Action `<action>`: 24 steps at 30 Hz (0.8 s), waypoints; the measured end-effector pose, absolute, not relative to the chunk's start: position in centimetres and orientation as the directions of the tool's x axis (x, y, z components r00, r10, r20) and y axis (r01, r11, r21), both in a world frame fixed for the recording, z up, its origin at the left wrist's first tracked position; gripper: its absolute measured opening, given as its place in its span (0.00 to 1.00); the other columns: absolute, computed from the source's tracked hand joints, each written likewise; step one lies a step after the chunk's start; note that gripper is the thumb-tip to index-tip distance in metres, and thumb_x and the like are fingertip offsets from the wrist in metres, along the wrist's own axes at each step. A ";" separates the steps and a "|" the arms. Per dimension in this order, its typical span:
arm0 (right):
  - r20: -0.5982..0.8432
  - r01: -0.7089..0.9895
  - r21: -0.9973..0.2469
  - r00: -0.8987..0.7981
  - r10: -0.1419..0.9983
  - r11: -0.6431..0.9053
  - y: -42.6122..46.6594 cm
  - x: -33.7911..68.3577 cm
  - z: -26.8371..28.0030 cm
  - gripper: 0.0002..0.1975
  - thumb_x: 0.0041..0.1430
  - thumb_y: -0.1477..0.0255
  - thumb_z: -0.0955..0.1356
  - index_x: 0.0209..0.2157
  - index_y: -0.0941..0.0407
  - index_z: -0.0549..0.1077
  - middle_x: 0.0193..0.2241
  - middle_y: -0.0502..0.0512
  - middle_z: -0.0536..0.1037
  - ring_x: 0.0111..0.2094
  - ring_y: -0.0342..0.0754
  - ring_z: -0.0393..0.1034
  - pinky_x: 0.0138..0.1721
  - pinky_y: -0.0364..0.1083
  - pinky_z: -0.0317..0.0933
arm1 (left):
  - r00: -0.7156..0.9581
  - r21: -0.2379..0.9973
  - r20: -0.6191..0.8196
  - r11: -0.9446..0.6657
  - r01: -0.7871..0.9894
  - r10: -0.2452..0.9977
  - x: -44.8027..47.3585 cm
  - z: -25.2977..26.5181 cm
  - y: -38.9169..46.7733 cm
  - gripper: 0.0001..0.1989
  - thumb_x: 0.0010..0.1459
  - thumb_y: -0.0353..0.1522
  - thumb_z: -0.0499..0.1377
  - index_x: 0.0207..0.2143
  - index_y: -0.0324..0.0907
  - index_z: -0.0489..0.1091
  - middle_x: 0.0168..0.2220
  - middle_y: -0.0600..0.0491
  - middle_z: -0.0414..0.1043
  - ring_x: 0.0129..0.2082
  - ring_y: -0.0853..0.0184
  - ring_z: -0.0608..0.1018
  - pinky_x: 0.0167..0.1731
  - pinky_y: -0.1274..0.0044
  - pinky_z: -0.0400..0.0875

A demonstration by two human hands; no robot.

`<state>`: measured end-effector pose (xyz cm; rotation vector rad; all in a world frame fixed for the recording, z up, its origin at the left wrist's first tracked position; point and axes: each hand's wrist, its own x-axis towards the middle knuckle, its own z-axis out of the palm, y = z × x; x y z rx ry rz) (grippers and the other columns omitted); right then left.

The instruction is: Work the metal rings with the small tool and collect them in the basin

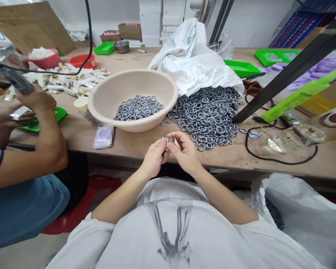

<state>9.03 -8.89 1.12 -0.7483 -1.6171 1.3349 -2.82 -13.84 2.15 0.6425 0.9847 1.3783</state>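
At the table's front edge my two hands meet in front of me. My left hand (154, 158) is closed, pinching a grey ring (166, 142) between thumb and fingers. Against it, my right hand (188, 154) is closed around a small thin tool (173, 139) with a dark tip; its exact kind is not clear. Just beyond my right hand spreads a heap of grey rings (210, 116), spilling from a white sack (196, 71). Left of the heap stands a large beige basin (100, 101) with many more such rings inside.
On my left a co-worker's hand (37, 99) grips a grey tool over a green tray (60, 114). A dark slanted post (282, 78) and a black cable (282, 162) are on the right. An open white bag (302, 201) with rings stands below the table.
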 end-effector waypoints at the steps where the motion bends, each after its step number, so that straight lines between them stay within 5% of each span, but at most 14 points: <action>1: 0.286 -0.058 -0.955 -0.433 0.855 0.290 -8.8 9.1 1.3 0.16 0.59 0.56 0.70 0.41 0.53 0.73 0.37 0.53 0.76 0.40 0.48 0.72 0.45 0.48 0.66 | -0.062 0.858 -0.193 0.138 -0.495 0.979 -2.8 2.2 -13.9 0.28 0.46 0.53 0.68 0.25 0.41 0.59 0.18 0.62 0.55 0.15 0.80 0.53 0.14 0.85 0.43; 4: 0.328 -0.007 -0.933 -0.433 0.840 0.361 -8.6 9.1 1.6 0.17 0.58 0.55 0.70 0.39 0.53 0.76 0.36 0.53 0.76 0.40 0.48 0.71 0.46 0.49 0.65 | -0.012 0.855 -0.202 0.170 -0.489 0.979 -2.8 2.4 -14.0 0.27 0.47 0.52 0.68 0.25 0.41 0.59 0.17 0.62 0.54 0.15 0.80 0.52 0.14 0.85 0.42; 10: 0.159 -0.060 -0.987 -0.411 0.898 0.147 -7.4 8.7 1.2 0.25 0.58 0.44 0.65 0.36 0.54 0.71 0.23 0.47 0.69 0.24 0.43 0.63 0.28 0.44 0.59 | -0.026 0.852 -0.201 0.162 -0.498 0.979 -2.5 2.6 -13.7 0.25 0.51 0.50 0.66 0.24 0.41 0.60 0.17 0.62 0.54 0.14 0.80 0.51 0.13 0.85 0.43; 17: 0.392 0.255 -0.769 -0.538 0.747 0.587 -8.7 11.4 2.1 0.22 0.69 0.56 0.59 0.26 0.55 0.68 0.24 0.50 0.70 0.27 0.44 0.63 0.31 0.45 0.53 | -0.007 0.822 -0.232 0.192 -0.537 0.973 -2.4 2.4 -13.5 0.25 0.52 0.49 0.65 0.24 0.41 0.59 0.16 0.63 0.53 0.13 0.81 0.52 0.13 0.85 0.44; 24: 0.430 0.379 -0.609 -0.580 0.692 0.696 -9.4 11.7 2.4 0.21 0.69 0.58 0.60 0.24 0.54 0.61 0.22 0.49 0.65 0.24 0.44 0.58 0.29 0.46 0.48 | -0.019 0.819 -0.227 0.181 -0.545 0.974 -2.0 2.3 -13.5 0.24 0.53 0.47 0.65 0.24 0.41 0.58 0.16 0.63 0.54 0.13 0.80 0.53 0.13 0.85 0.45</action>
